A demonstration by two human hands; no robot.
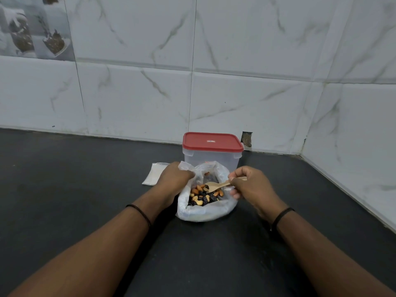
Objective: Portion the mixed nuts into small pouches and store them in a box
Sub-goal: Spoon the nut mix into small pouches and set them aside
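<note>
A clear plastic bag (203, 213) of mixed nuts (203, 197) sits open on the black counter. My left hand (174, 181) grips the bag's left rim and holds it open. My right hand (250, 187) pinches a wooden spoon (216, 185), whose bowl lies over the nuts inside the bag. Behind the bag stands a clear plastic box (212, 160) with a red lid (212, 142) closed on it. A flat stack of small clear pouches (153, 174) lies left of the box, partly hidden by my left hand.
The black counter (85, 189) runs back to a white marble-tiled wall (192, 82) and meets a side wall on the right. A small hole in the tiles (247, 139) shows just right of the box.
</note>
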